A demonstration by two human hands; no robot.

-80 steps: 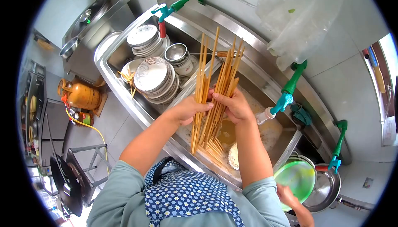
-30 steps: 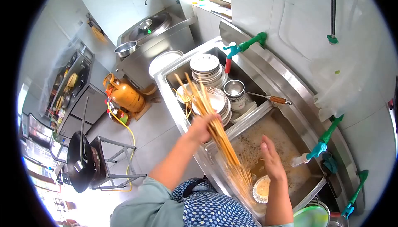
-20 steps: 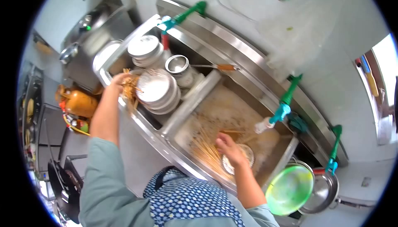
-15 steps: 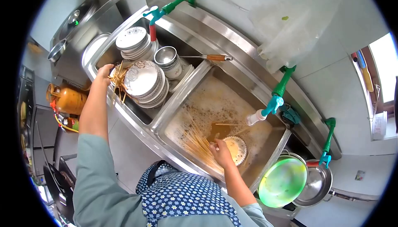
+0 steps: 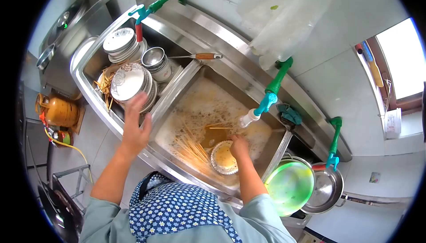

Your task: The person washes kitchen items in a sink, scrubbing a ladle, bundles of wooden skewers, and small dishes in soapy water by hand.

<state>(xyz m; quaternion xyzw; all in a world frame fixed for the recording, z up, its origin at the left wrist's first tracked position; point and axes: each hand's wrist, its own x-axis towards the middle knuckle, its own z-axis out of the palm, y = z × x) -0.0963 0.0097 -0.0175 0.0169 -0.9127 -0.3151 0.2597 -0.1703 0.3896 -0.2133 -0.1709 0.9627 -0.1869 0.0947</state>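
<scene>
My left hand [image 5: 135, 127] is open and slightly blurred, fingers apart, in front of a stack of patterned plates [image 5: 127, 82] in the left basin. It holds nothing. A bunch of wooden chopsticks [image 5: 105, 85] lies beside that stack, at the basin's outer wall. My right hand [image 5: 240, 147] is low over the murky, foamy water of the middle basin, fingers curled down; what they hold, if anything, is hidden. A plate with a dotted rim [image 5: 225, 158] lies in the water just left of this hand. More chopsticks [image 5: 194, 150] float in a loose spread left of the plate.
Metal bowls [image 5: 154, 57] and more plates [image 5: 120, 40] stand in the left basin. A wooden-handled utensil [image 5: 206, 56] lies across the divider. A tap [image 5: 266, 104] reaches over the middle basin. A green basin [image 5: 290, 187] and a steel pot [image 5: 326, 192] sit at right.
My left hand has let go of the chopsticks in the left basin and moved right, toward me. My right hand has shifted from the plate's left side to its right. The view has swung slightly.
</scene>
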